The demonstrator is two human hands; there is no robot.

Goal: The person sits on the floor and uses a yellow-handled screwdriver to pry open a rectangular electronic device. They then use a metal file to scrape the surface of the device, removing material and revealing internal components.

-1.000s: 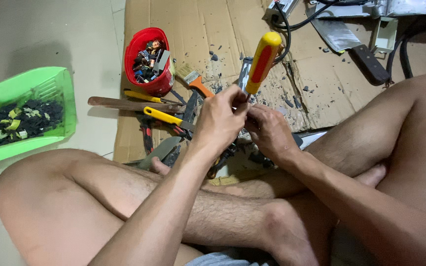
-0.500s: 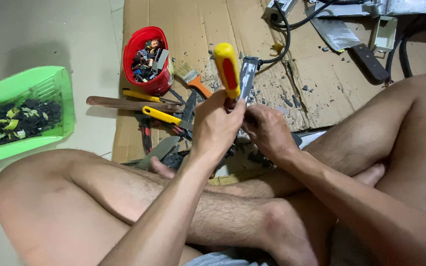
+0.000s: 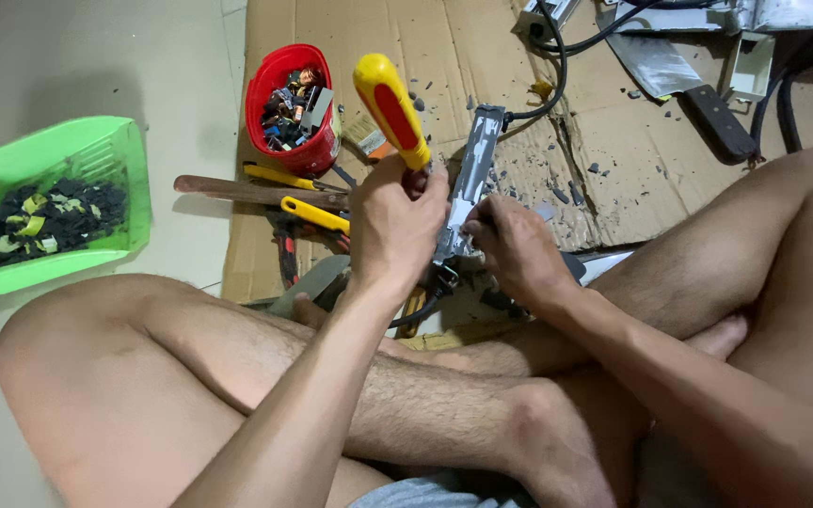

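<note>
Screwdriver (image 3: 390, 110) tilted further left; left hand (image 3: 395, 226) fingers grip it; right hand (image 3: 517, 249) clasps grey part (image 3: 468, 183).

Tiled floor (image 3: 96, 66) carries cardboard sheet (image 3: 482, 56), green tray (image 3: 96, 155); red tub (image 3: 279, 80) on cardboard

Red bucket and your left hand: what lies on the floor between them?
Head view: between the red bucket and the left hand lie yellow-handled pliers and a wooden-handled tool.

red tub of small parts (image 3: 286, 89) | green tray of black bits (image 3: 96, 155) | cardboard sheet (image 3: 604, 202) | cleaver (image 3: 675, 80)
</note>
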